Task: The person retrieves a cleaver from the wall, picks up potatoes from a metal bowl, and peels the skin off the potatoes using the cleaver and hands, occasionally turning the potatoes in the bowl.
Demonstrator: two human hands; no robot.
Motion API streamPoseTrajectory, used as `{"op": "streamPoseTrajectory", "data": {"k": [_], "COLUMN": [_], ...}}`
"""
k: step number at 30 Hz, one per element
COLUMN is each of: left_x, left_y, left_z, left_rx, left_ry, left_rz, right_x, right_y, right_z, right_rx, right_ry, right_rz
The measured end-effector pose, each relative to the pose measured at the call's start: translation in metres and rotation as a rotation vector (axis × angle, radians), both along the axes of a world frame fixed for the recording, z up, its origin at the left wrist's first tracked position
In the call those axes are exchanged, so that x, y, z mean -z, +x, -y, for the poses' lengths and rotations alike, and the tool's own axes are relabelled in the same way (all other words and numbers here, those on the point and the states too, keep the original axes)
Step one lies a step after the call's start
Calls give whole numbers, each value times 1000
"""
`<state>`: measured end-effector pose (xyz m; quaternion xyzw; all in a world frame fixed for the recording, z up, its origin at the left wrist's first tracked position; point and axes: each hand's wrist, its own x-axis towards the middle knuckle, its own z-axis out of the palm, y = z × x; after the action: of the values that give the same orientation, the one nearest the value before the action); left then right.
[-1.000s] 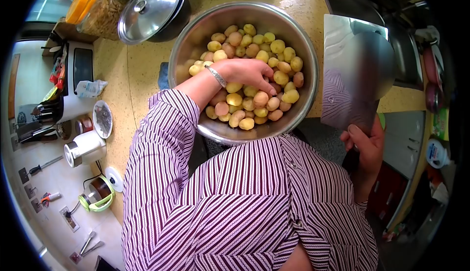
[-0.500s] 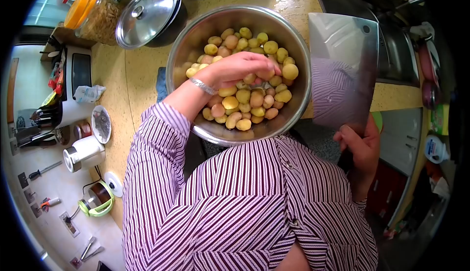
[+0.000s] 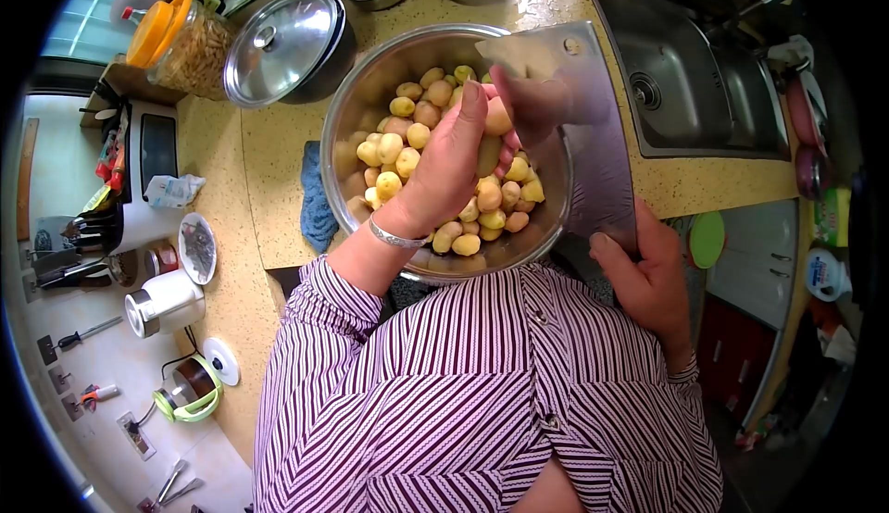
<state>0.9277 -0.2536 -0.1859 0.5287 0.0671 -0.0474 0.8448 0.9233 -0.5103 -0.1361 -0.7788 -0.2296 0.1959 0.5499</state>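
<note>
A wide steel bowl [image 3: 337,133] of small yellow and brownish potatoes [image 3: 394,147] sits in front of me. Above it, my left hand [image 3: 449,161] is closed around a potato [image 3: 498,117], with a bracelet at the wrist. Its fingers are partly hidden, and a second potato may lie in the palm. My right hand [image 3: 648,277] grips a broad metal cleaver [image 3: 597,143] from below, its handle covered by the fingers. The blade stands over the bowl's right side, close to the held potato, and mirrors my left hand. I cannot tell whether blade and potato touch.
Right of the bowl is a double sink [image 3: 657,41]. A lidded pot [image 3: 282,45] and a jar with an orange lid [image 3: 190,45] stand at the back left. Beside the bowl lies a blue cloth [image 3: 318,198]. A kettle [image 3: 190,385] stands farther left.
The cleaver has moved left, from beside the bowl to over its right side. My left hand has risen from among the potatoes, turned upward, and now holds a potato near the blade.
</note>
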Motion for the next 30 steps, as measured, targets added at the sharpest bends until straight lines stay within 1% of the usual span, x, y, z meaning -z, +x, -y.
{"op": "streamPoseTrajectory", "data": {"k": [4, 5, 6, 7, 8, 10, 12, 14, 15, 17, 18, 19, 20, 21, 23, 25, 26, 28, 29, 30], "left_x": [-6, -5, 0, 2, 2, 1, -1, -2, -2, -1, 1, 0, -1, -5, -5, 5, 10, 18, 21, 24], "left_y": [-4, -3, -3, -3, -3, -3, -2, -1, 0, 0, 0, 0, 1, 1, 3, 5, 3, 2, 1, 2], "left_z": [7, 8, 10, 11, 12, 15, 15, 14, 12, 7, 4, 3, 3, 4, 4, 0, -2, -5, -6, -5], "left_rx": [-41, -41, -63, -85, -84, -124, -112, -101, -68, -35, 29, 94, 94, 139, 183, 164, 164, 142, 143, 109], "left_ry": [159, 157, 225, 292, 293, 373, 369, 366, 337, 309, 219, 127, 126, 159, 190, 81, 82, -137, -137, -256], "left_rz": [81, 82, 123, 163, 163, 197, 182, 169, 120, 70, 38, 6, 6, 2, -3, -171, -171, -206, -208, -226], "right_x": [-1, -3, -3, -4, -4, -4, -3, 3, 4, 6, 9, 12, 16, 21, 24, 24, 21, 17, 16, 15], "right_y": [-1, -2, -2, -1, 0, 1, 3, 5, 6, 10, 14, 20, 23, 23, 23, 21, 20, 16, 13, 11], "right_z": [-8, -9, -9, -9, -10, -13, -16, -18, -18, -16, -13, -7, -3, -2, 0, 2, 3, 5, 4, 5], "right_rx": [-5, 2, 3, -10, -22, -18, -14, -1, 0, 39, 39, 64, 88, 111, 151, 193, 201, 212, 197, 181], "right_ry": [20, 22, 22, -3, -28, -36, -44, 21, 22, 74, 75, 101, 126, 183, 186, 190, 153, 117, 121, 126], "right_rz": [79, 95, 95, 127, 158, 162, 167, 100, 99, -155, -155, -314, -473, -482, -464, -448, -446, -447, -421, -394]}}
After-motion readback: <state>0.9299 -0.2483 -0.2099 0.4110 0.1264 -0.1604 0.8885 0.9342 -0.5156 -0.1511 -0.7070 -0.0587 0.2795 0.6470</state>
